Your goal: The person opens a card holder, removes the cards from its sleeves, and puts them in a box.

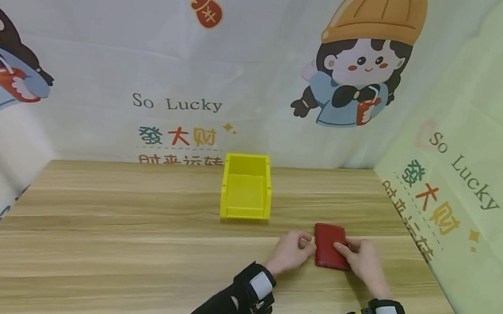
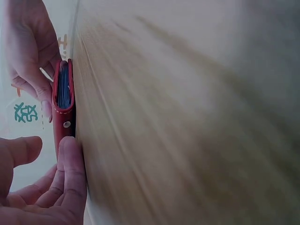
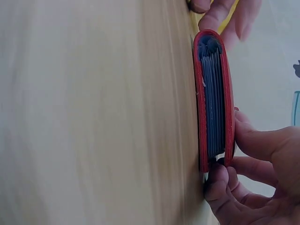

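A red card holder [image 1: 331,246], its cover folded over, lies on the wooden table. Thin clear sleeves show between its covers in the right wrist view, and a small metal snap sits on its spine in the left wrist view. My right hand [image 1: 363,260] pinches the holder's open side, thumb [image 3: 258,138] on the top cover and fingertips [image 3: 218,180] at the edge of the covers. At the opposite side, my left hand [image 1: 292,251] has its fingertips [image 2: 70,147] against the spine, with its thumb [image 2: 26,150] held apart.
A yellow open bin [image 1: 246,198] stands behind the left hand, near the back edge of the table [image 1: 127,246]. White printed cloth [image 1: 261,74] hangs behind the table and along both sides. Each wrist wears a black strap with a small camera.
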### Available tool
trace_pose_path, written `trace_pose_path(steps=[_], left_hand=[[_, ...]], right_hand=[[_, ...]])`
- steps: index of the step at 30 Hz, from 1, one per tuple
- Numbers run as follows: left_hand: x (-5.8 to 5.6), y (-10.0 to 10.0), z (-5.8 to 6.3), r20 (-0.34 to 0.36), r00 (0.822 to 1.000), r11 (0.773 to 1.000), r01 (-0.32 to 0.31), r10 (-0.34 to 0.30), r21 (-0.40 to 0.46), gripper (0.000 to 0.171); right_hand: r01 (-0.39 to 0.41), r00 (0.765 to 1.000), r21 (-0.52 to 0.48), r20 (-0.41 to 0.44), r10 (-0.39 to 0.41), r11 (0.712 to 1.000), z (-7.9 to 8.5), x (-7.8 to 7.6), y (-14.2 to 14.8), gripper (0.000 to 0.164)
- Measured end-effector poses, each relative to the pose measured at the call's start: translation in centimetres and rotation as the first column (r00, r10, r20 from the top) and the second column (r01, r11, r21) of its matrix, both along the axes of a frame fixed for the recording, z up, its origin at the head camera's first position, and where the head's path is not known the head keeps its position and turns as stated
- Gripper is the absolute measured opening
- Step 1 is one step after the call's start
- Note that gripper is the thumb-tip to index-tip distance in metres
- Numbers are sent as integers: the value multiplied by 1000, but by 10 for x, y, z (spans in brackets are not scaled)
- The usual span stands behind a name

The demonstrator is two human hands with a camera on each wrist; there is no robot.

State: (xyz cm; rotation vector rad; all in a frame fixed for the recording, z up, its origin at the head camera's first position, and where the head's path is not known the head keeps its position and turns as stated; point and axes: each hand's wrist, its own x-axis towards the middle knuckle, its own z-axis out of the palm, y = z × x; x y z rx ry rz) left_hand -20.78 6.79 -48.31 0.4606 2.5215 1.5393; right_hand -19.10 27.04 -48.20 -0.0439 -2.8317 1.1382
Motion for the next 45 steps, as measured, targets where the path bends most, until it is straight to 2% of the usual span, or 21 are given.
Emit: trace_pose_path(steps=[3,7,10,13,15,19,22,25,29,36,42,45], left_hand=[[0,-1,0,-10,1000,999,-5,4,-53,37],[-1,-3,2,-6,1000,995,20,-21,-98,44],[-2,-5,3,-40,998,989,42,-48,-145,39],[-3,-8,5,-86,993,976,60,-79,-209,32],[-4,-10,5,-114,989,965,62,-93,-255,35],[-6,-17,4,-111,988,944,67,-108,-323,51],[-7,-23,4,-93,989,934,74,-113,-350,51],[-6,-31,5,-83,990,934,80,-116,-348,46],[-3,-44,8,-49,993,950,90,-110,-301,42],[2,-67,11,76,995,981,84,-72,-178,50],[3,-86,10,139,989,981,72,-47,-179,54],[4,-96,11,149,988,980,74,-47,-182,56]], right_hand=[[-10,1000,-20,19,10,1000,1,1,-9,30],[-19,1000,-25,19,19,1000,2,3,-18,27],[-30,999,-11,18,30,999,2,4,-23,27],[-35,999,7,24,35,999,2,4,-28,28],[-39,999,23,25,38,999,3,5,-32,27],[-57,998,59,15,56,997,5,7,-41,25],[-67,998,69,16,66,995,6,8,-48,22],[-72,997,66,23,71,995,7,10,-55,20],[-91,996,65,13,90,994,6,11,-65,19],[-120,993,78,-10,121,990,5,12,-83,17],[-122,992,65,0,122,990,4,12,-101,18],[-113,994,53,-4,113,992,3,13,-109,25]])
